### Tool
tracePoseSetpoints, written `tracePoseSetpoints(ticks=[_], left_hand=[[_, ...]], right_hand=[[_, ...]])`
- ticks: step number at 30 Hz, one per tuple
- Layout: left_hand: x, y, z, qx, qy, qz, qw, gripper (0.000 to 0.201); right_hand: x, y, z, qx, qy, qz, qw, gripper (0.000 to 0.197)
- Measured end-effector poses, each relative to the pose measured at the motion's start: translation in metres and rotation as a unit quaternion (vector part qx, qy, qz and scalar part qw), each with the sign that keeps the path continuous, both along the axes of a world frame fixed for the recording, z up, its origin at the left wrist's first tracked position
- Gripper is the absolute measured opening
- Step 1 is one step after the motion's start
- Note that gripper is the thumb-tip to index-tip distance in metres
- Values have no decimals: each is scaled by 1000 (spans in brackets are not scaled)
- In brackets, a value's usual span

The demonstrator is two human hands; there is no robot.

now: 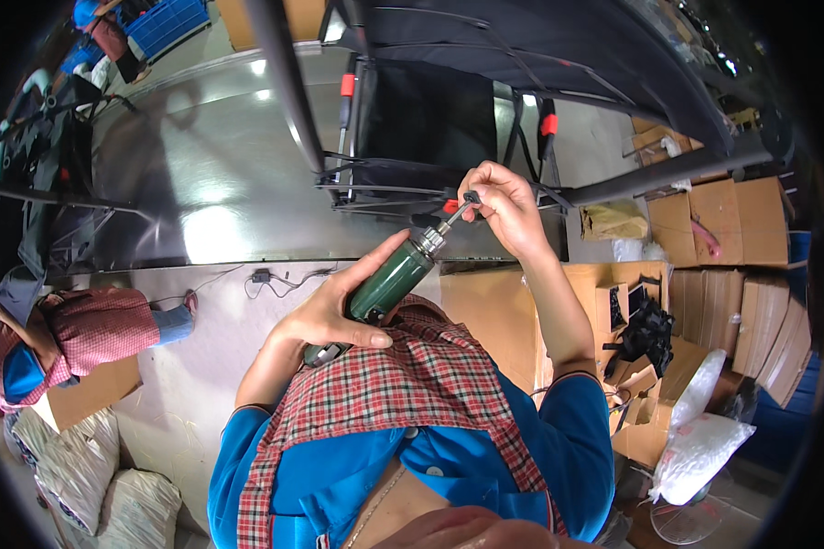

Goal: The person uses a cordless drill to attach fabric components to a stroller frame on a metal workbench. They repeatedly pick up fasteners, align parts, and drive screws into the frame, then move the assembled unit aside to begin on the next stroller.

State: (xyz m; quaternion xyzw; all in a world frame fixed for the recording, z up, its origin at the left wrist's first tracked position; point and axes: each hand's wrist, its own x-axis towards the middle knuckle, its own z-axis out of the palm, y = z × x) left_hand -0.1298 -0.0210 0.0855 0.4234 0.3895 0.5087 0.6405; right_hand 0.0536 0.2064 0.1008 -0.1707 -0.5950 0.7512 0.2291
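Observation:
A green power screwdriver (390, 285) lies tilted in my left hand (331, 309), whose fingers and thumb wrap its body. Its silver chuck and long bit (450, 223) point up and to the right. At the tip of that bit, my right hand (505, 209) pinches a small black part (471, 197) between thumb and fingers; its exact kind is too small to make out. Just beyond my hands stands a black fabric-and-tube frame (428, 114) with red clips (548, 124) on its legs.
A shiny metal table (156, 220) stretches ahead. Cartons (740, 220) and a box with black parts (645, 329) stand at the right, near a clear plastic bag (705, 448). Another person (92, 334) is at the left, above white sacks (137, 512). A cable (284, 282) crosses the floor.

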Motion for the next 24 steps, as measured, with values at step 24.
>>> tracePoseSetpoints(ticks=[24], left_hand=[[-47, 2, 5, 10, 31, 40, 999, 110]], right_hand=[[-66, 20, 22, 139, -130, 58, 980, 9]])
